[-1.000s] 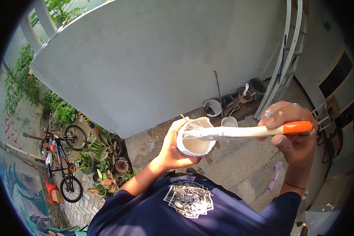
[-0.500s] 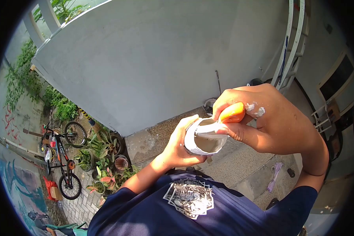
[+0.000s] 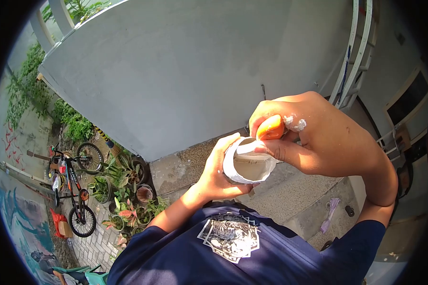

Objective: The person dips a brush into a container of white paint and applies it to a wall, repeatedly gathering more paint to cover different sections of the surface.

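Note:
A white-smeared round cup [image 3: 251, 175] is held in front of the chest, its open top facing up. My left hand [image 3: 216, 173] wraps round its left side and underside. My right hand [image 3: 302, 137] pinches a tool with an orange handle [image 3: 271, 128]; the tool's pale flat end reaches inside the cup near the far rim. White paste sticks to the back of my right hand. The inside of the cup looks pale, and how full it is cannot be made out.
A grey wall [image 3: 190, 71] stands ahead, with a white ladder [image 3: 355, 57] at its right. Potted plants [image 3: 128, 209] and a bicycle [image 3: 76, 190] are at the left. A patterned cloth [image 3: 330, 214] lies on the floor. Part of a person [image 3: 62, 276] shows at bottom left.
My right hand and the orange-handled tool have moved slightly left and up. The cup has tilted a little, showing more of its inside.

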A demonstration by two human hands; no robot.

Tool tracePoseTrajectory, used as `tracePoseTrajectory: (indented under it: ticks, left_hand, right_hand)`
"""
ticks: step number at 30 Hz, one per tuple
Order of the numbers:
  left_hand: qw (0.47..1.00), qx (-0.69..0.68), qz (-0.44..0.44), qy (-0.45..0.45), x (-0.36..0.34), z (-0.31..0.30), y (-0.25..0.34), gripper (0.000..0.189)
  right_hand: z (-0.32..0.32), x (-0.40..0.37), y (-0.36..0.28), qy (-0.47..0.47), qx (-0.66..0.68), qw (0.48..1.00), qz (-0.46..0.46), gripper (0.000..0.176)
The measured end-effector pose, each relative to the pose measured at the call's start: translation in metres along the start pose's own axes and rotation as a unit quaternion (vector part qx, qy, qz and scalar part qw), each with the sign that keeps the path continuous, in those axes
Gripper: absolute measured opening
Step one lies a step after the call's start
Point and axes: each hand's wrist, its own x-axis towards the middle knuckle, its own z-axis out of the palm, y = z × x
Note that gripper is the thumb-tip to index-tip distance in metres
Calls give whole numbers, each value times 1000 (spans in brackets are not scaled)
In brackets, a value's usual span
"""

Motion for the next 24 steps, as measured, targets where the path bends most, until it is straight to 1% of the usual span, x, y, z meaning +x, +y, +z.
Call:
tracePoseTrajectory:
  ticks: [2,3,4,6,7,9,10,12,15,17,19,21,22,23,24]
  left_hand:
    - [1000,21,12,1,2,0,-2,101]
    - [1000,-12,11,13,0,4,-8,102]
    - [1000,-13,9,11,-2,5,-11,102]
    - [1000,22,3,19,-3,6,-12,102]
    - [1000,21,2,18,-3,6,-12,102]
    - [998,57,14,-22,1,4,-12,104]
    - [998,56,13,-23,2,5,-13,104]
    - [1000,8,-2,27,2,11,-16,102]
    - [1000,-4,1,20,6,11,-19,101]
    - [1000,-6,-11,16,8,11,-19,101]
    - [1000,-7,-23,15,12,12,-20,101]
    - [996,-77,-28,30,18,14,-19,98]
    - [996,-78,-27,30,21,14,-17,98]
    - [993,-99,-60,25,23,13,-12,97]
    - [988,-120,-93,19,25,13,-10,96]
  right_hand:
    - [2,-1,4,12,15,1000,-25,15]
    - [2,-1,4,14,16,1000,-23,15]
    - [1,-1,4,9,12,1000,-22,15]
    - [2,-2,7,5,10,1000,-19,15]
    - [3,-2,11,5,-8,999,-31,15]
    - [2,-3,13,6,-25,999,-44,15]
    - [1,-3,13,15,-16,999,-41,15]
    - [-1,-3,14,22,-7,999,-37,16]
    - [-3,-3,17,7,-3,1000,-20,17]
    - [-7,-5,18,17,-35,999,-37,18]
    - [-10,-8,18,30,-29,998,-52,18]
    - [-13,-10,19,43,-21,997,-68,19]
    - [-14,-11,19,57,-26,994,-86,19]
    - [-16,-12,19,72,-30,991,-105,20]
    - [-17,-13,18,72,-32,991,-104,20]
